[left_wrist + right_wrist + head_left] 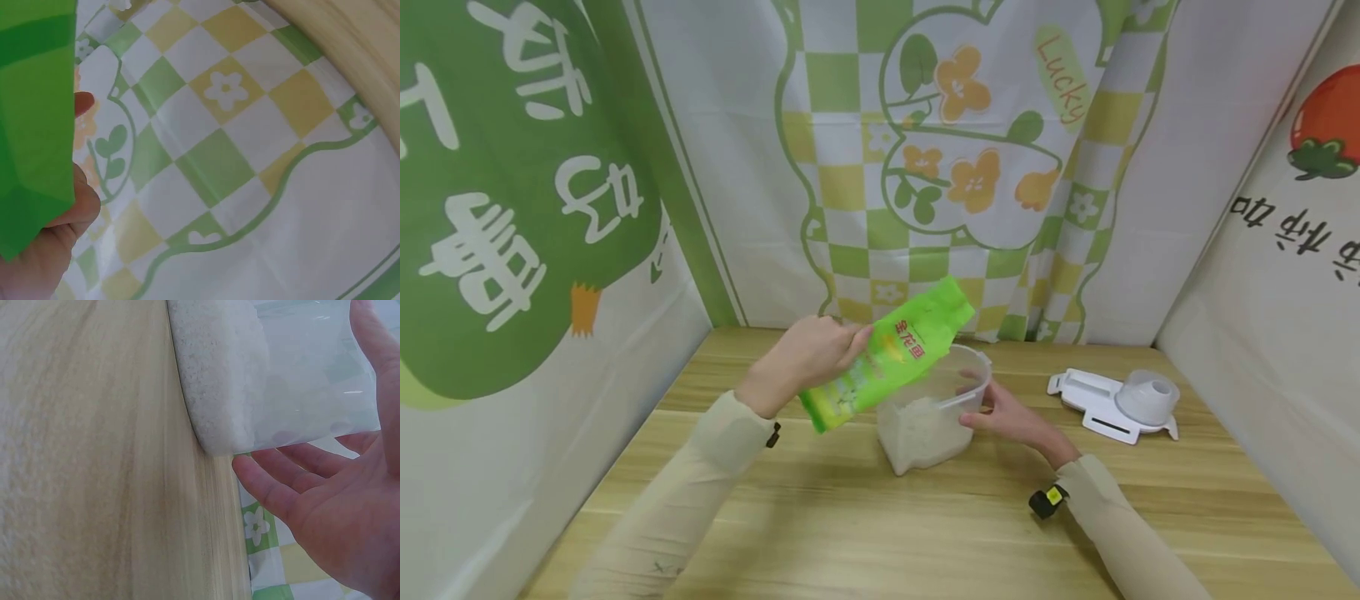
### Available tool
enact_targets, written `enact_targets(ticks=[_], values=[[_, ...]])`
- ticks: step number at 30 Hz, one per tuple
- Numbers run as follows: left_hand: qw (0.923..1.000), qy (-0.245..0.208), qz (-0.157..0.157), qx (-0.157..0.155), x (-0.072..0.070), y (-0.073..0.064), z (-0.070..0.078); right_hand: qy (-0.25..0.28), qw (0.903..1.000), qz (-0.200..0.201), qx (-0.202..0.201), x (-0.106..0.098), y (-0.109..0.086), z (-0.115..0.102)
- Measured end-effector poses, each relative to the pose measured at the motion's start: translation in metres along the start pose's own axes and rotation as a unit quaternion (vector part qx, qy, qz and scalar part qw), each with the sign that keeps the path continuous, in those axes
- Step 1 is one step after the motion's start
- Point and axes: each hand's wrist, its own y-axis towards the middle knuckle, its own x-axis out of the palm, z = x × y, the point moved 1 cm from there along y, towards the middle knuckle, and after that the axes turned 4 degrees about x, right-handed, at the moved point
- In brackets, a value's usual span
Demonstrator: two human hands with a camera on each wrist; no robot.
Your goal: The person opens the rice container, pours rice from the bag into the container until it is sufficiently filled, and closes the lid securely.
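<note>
Bag [891, 358] sits in left fingers [86, 203], container [312, 375] against right fingers [272, 487].

Partly hidden, partly cropped

The mouth of the green bag [887, 354] can't be made out; its smaller print [848, 390] is blurred. The container [958, 401] is partly covered by the bag. In the head view, most fingers of the left hand [812, 358] are hidden. In the right wrist view, the container is cropped at top, the right hand [344, 503] at right.
</note>
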Motion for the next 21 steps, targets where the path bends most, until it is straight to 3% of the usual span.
enact_targets(ticks=[5,11,21], values=[[0.9965,-0.041,0.01,-0.073,0.015,-0.011,-0.015,0.001,1.0,-0.001,-0.003,0.0,0.0,0.001],[0.9834,-0.061,0.028,-0.168,0.037,-0.025,-0.036,-0.019,0.9996,0.0,-0.021,-0.001,0.001,0.003],[0.9682,-0.087,0.035,-0.232,0.075,-0.052,-0.059,-0.022,0.9997,0.004,-0.011,-0.001,0.001,0.003]])
